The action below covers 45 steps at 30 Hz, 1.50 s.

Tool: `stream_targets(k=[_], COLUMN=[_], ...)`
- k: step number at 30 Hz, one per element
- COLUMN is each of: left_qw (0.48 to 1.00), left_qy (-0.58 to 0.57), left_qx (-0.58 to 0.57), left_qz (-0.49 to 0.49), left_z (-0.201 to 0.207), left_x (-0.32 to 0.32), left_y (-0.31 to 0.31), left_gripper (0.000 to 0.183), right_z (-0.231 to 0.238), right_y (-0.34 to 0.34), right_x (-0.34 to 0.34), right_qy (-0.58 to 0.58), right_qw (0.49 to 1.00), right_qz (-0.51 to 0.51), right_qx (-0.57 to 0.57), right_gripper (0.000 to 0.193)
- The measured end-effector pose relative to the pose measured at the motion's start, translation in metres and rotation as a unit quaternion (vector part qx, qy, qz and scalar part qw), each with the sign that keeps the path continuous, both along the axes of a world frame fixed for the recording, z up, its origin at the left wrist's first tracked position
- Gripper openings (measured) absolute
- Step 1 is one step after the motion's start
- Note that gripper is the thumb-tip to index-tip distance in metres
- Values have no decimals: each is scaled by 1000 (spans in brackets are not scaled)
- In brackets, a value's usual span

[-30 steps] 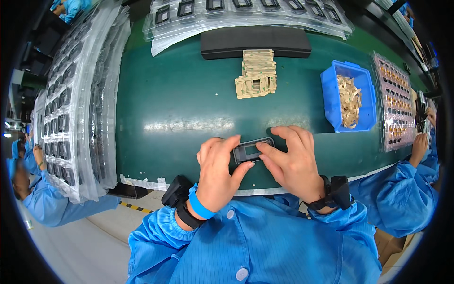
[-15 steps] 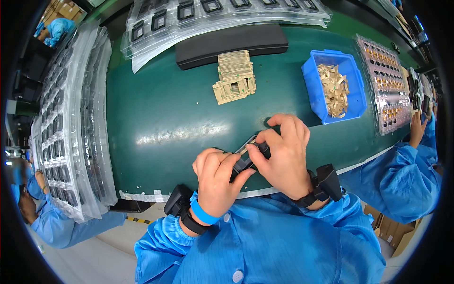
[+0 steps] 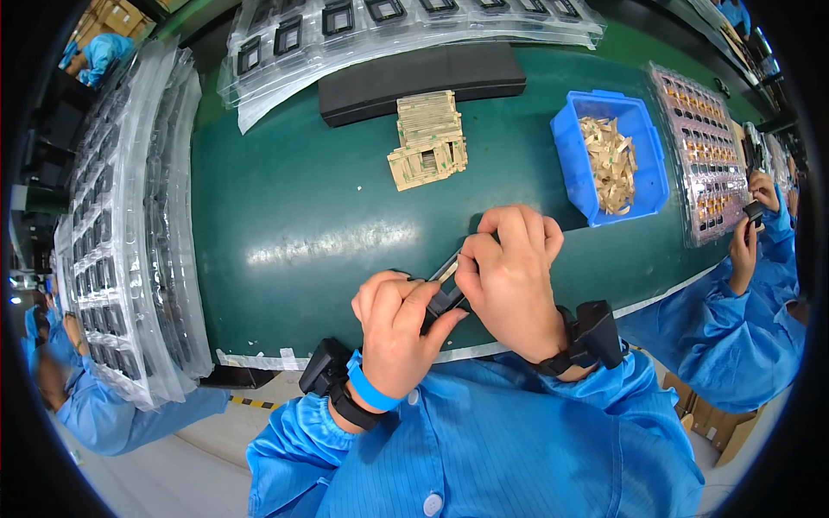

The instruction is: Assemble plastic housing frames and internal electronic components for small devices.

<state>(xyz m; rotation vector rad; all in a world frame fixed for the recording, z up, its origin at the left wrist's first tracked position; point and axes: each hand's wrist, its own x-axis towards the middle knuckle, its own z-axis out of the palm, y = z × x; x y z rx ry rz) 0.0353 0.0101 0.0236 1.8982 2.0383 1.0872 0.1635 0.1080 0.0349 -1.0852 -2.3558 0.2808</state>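
Observation:
A small black rectangular frame [image 3: 446, 298] is tilted between my hands near the table's front edge, a thin tan strip [image 3: 448, 272] along its upper side. My left hand [image 3: 393, 324] grips the lower-left end between thumb and fingers. At the upper-right end my right hand [image 3: 511, 269] is closed in a pinch, thumb against index finger. Those fingers hide what is between them, strip or frame. Farther up the table lies a stack of tan paper-backed adhesive frames [image 3: 429, 129], some with green marks.
A blue bin [image 3: 654, 160] of tan paper scraps stands at right, beside a pinkish tray of small parts [image 3: 712, 160]. Clear trays of black frames line the left [image 3: 129, 233] and back [image 3: 414, 30]. A long black block [image 3: 423, 79] sits behind the stack. Co-workers' sleeves [image 3: 725, 337] are near.
My right hand has shifted slightly left and its fingers have drawn together over the frame's upper end. My left hand keeps its grip. The right-hand co-worker's hands have come into view, holding a dark part.

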Motion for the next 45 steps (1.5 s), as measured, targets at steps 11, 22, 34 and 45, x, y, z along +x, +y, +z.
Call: stream_targets(k=[11,22,34,45], left_qw=[1000,999,996,1000], left_qy=[-18,-10,-16,13], left_qx=[-3,-43,-83,-21], left_qz=[18,22,-12,18], left_z=[0,8,28,7], left_x=[1,-3,-13,-5], left_y=[0,-4,12,29], left_gripper=[65,81,60,10], right_z=[26,55,51,12], right_y=[-10,93,32,13], right_x=[16,99,57,25], right_qy=[41,89,110,85], right_qw=[997,977,981,967], right_qz=[58,-194,7,79], right_qx=[-34,15,-158,-228], right_gripper=[19,9,15,19])
